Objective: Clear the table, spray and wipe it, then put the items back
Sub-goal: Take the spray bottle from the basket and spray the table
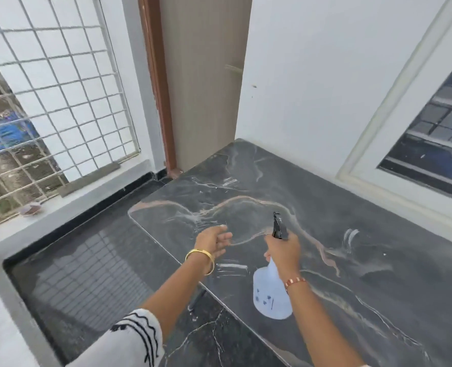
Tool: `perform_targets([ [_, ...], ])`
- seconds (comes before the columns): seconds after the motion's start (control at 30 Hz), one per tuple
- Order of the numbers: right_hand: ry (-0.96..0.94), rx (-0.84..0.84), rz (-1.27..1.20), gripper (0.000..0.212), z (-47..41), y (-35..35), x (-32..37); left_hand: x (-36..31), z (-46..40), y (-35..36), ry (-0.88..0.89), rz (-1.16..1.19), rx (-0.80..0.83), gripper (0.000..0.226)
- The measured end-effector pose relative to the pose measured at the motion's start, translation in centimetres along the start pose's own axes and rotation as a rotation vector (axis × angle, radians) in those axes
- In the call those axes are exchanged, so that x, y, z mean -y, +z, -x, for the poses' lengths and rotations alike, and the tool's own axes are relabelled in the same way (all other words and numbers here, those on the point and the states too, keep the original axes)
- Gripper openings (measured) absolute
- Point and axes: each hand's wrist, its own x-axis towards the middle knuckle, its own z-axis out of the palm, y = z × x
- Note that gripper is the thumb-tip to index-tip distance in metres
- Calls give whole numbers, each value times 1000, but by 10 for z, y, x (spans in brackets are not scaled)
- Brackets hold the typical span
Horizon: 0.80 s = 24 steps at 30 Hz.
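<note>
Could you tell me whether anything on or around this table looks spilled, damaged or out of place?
Nothing stands out. The table shows only its own marble veining and reflections, no visible puddle or crack. The right hand grips the spray bottle; the left hand hangs open.

White walls [307, 75] meet at a corner where a beige door [201, 83] stands in a brown frame [157, 83]. On the left wall a window with a white metal grille [53, 102] lets in daylight; a grey sill [68, 207] runs beneath it, with a small rounded thing [30, 208] lying on it. A white-framed window [436, 133] sits in the right wall. The floor [87, 266] is dark, glossy stone, mirroring the grille. The tabletop [378, 287] is dark marble with pale veins, set into the corner against the right wall.
</note>
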Motion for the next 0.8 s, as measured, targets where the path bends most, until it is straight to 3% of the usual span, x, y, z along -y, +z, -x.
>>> perform_targets([
  [0.17, 82, -76, -40, 12, -14, 20, 5, -13, -30, 21, 46, -106, 29, 12],
  [0.57, 52, 20, -28, 13, -91, 46, 33, -39, -82, 38, 135, -178, -22, 16],
  [0.8, -5, 9, 126, 26, -118, 70, 54, -60, -115, 28, 309, -661, -27, 10],
])
